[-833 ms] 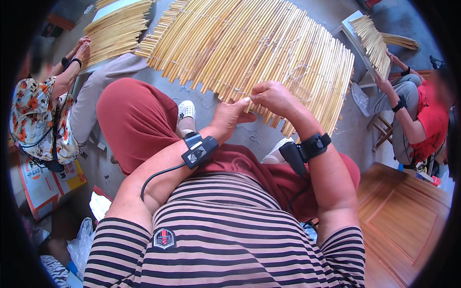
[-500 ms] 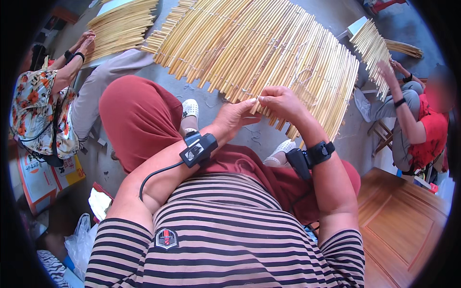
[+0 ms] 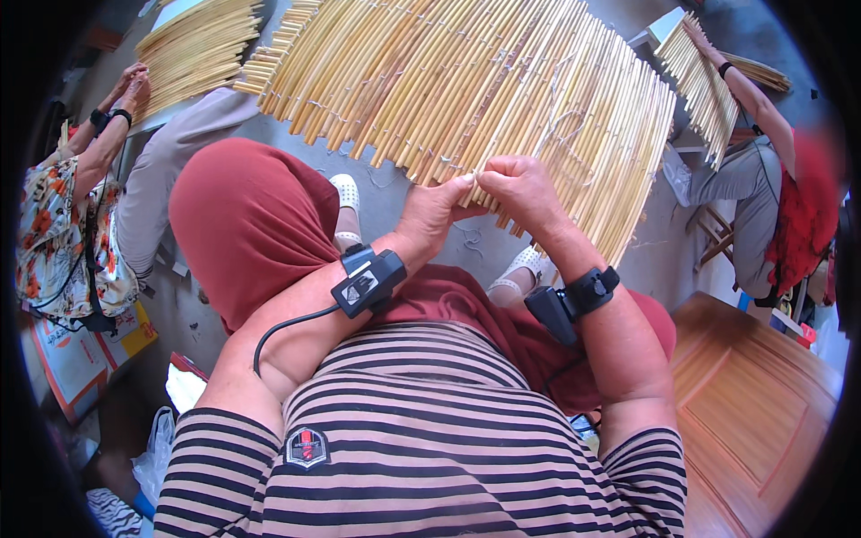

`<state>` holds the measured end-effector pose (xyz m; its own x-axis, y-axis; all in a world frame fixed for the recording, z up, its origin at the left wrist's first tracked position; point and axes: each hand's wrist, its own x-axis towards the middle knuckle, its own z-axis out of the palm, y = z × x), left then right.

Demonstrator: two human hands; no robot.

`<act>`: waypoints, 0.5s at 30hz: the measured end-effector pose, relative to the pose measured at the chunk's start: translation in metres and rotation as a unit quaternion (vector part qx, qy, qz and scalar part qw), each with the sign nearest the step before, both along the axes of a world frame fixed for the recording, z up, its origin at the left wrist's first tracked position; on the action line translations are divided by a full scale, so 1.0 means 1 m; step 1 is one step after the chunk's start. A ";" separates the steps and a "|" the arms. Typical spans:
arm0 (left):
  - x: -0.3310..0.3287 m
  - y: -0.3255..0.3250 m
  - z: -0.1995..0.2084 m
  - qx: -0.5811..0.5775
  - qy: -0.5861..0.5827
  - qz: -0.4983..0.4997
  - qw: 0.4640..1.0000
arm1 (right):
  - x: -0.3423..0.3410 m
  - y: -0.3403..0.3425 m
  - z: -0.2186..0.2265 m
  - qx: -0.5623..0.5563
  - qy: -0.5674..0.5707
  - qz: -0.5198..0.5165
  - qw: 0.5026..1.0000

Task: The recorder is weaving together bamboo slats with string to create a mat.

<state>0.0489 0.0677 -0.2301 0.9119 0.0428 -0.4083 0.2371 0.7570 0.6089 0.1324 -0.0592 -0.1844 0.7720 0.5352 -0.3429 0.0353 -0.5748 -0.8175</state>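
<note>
A large mat of straw-coloured reed stalks point(image 3: 448, 81), bound in rows with thin white string, spreads out in front of my knees. At its near edge my left hand point(image 3: 430, 213) is closed, its thumb pressed on the stalk ends. My right hand point(image 3: 522, 192) meets it there, thumb and finger pinched together against the left thumb tip. Whatever lies in that pinch is too small to make out. Loose white string point(image 3: 567, 125) curls over the mat's right part. Each of my wrists carries a strapped black device.
At the left a person in a flowered top point(image 3: 67, 229) handles another stalk mat point(image 3: 197, 54). To the right, a person in red point(image 3: 798, 215) reaches over a third mat point(image 3: 695, 85). A brown wooden panel point(image 3: 762, 403) lies near my right side; a plastic bag point(image 3: 154, 453) lies left.
My hands stay together at the mat's edge, with the right fingers curled more tightly. The person on the right has stretched an arm out over their mat.
</note>
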 end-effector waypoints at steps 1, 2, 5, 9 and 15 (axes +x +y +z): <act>0.000 0.000 -0.001 0.007 -0.002 0.005 1.000 | -0.001 0.001 0.002 0.000 -0.011 0.001 1.000; 0.000 0.001 -0.001 0.004 0.001 0.005 1.000 | -0.002 0.001 0.002 -0.001 -0.023 0.003 1.000; 0.000 0.002 -0.002 0.010 0.011 0.001 1.000 | -0.005 0.000 0.000 0.013 -0.056 -0.001 0.998; 0.000 0.002 -0.001 0.020 0.016 0.000 1.000 | -0.007 0.001 0.003 0.016 -0.026 -0.023 0.999; -0.001 0.001 0.001 0.015 0.008 0.006 1.000 | -0.004 -0.001 0.005 0.028 -0.019 -0.020 0.999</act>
